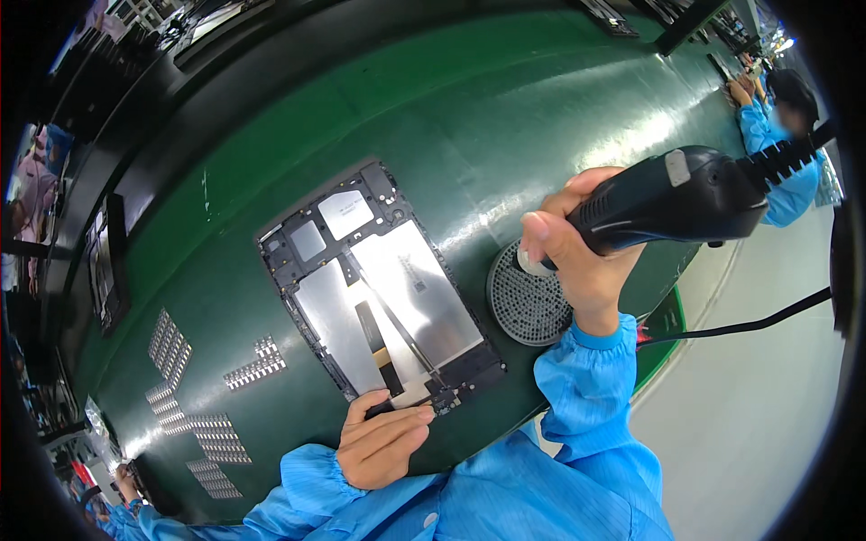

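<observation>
An opened tablet (410,298) lies at a slant on the green table, its back off, with silvery battery panels and a black frame in view. My left hand (383,442) has its curled fingers on the tablet's near edge, by the small circuit parts there. In my right hand (591,261) is a black corded hand tool (667,203), held level above the table to the right of the tablet. Its front end is mostly hidden by my fingers, beside a small whitish round piece. Under that hand sits a round grey tray (523,302) with many small holes.
Several sheets of small silvery pieces (216,437) lie on the green table (505,108) at the left. A black cable (767,323) runs at the right, near a green bin (666,347). Another person in blue (780,180) sits far right; black racks (108,261) line the left.
</observation>
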`<move>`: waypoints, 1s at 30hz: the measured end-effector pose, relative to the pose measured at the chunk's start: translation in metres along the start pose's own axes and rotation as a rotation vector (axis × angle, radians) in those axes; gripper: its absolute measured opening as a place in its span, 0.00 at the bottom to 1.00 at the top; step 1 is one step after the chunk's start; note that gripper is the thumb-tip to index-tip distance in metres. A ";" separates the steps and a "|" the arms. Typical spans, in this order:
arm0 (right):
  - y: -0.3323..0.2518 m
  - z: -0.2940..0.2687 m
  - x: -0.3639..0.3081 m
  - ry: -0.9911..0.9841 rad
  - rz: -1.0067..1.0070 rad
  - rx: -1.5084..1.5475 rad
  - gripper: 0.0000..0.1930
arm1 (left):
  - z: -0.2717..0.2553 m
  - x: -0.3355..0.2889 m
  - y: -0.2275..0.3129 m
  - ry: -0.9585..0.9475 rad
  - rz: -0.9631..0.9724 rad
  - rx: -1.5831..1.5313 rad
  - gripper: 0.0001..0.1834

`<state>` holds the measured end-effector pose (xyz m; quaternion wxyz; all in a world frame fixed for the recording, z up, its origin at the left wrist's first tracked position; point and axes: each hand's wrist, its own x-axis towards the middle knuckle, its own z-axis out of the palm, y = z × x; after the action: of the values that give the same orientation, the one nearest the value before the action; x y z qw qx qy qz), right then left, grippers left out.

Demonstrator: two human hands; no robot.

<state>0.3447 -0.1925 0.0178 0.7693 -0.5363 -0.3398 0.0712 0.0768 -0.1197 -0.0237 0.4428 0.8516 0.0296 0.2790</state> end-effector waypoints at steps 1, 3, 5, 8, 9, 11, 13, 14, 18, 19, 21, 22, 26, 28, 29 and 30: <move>0.001 0.000 0.000 -0.011 -0.010 -0.009 0.20 | 0.000 0.000 0.000 -0.007 -0.010 -0.002 0.16; 0.003 -0.001 -0.001 -0.027 -0.031 -0.018 0.20 | 0.000 0.000 0.001 -0.023 -0.030 -0.002 0.16; 0.004 -0.003 -0.001 -0.041 -0.051 -0.015 0.20 | -0.001 0.001 0.002 -0.057 -0.028 -0.003 0.17; -0.001 0.004 -0.001 -0.049 0.003 -0.063 0.20 | -0.005 0.001 0.002 -0.020 0.013 0.024 0.18; -0.002 0.009 -0.002 -0.018 0.015 -0.068 0.21 | -0.008 -0.001 0.001 0.015 0.025 0.052 0.19; -0.004 0.013 -0.005 0.034 0.055 -0.044 0.21 | -0.008 0.000 -0.002 0.169 0.072 0.063 0.19; -0.008 0.005 -0.011 0.099 0.059 -0.123 0.23 | -0.031 0.010 -0.003 0.180 0.020 0.119 0.15; -0.006 -0.002 -0.014 0.107 -0.017 -0.134 0.24 | -0.043 0.009 -0.004 0.210 -0.068 0.155 0.13; -0.013 -0.004 -0.012 -0.021 -0.189 0.017 0.24 | -0.074 0.008 -0.026 0.404 -0.570 0.082 0.08; -0.016 0.004 -0.011 -0.046 -0.186 0.036 0.24 | -0.078 0.011 -0.029 0.434 -0.631 -0.035 0.07; -0.023 0.022 -0.011 -0.084 -0.178 0.066 0.24 | -0.083 0.022 -0.035 0.475 -0.739 -0.280 0.07; -0.027 0.034 -0.012 -0.096 -0.163 0.077 0.25 | -0.084 0.026 -0.040 0.454 -0.732 -0.339 0.07; -0.045 0.087 -0.019 -0.215 -0.059 0.187 0.27 | -0.078 0.034 -0.057 0.363 -0.736 -0.441 0.08; -0.052 0.115 -0.023 -0.226 0.008 0.208 0.29 | -0.075 0.035 -0.065 0.345 -0.695 -0.371 0.07; -0.053 0.129 -0.024 -0.223 0.046 0.229 0.29 | -0.073 0.035 -0.070 0.350 -0.648 -0.306 0.07; -0.051 0.137 -0.024 -0.260 0.048 0.219 0.29 | -0.072 0.036 -0.074 0.351 -0.600 -0.246 0.07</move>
<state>0.2319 -0.1189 0.0786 0.7708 -0.4436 -0.4136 0.1948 0.0859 -0.0113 -0.0318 0.5922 0.6847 0.3195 0.2801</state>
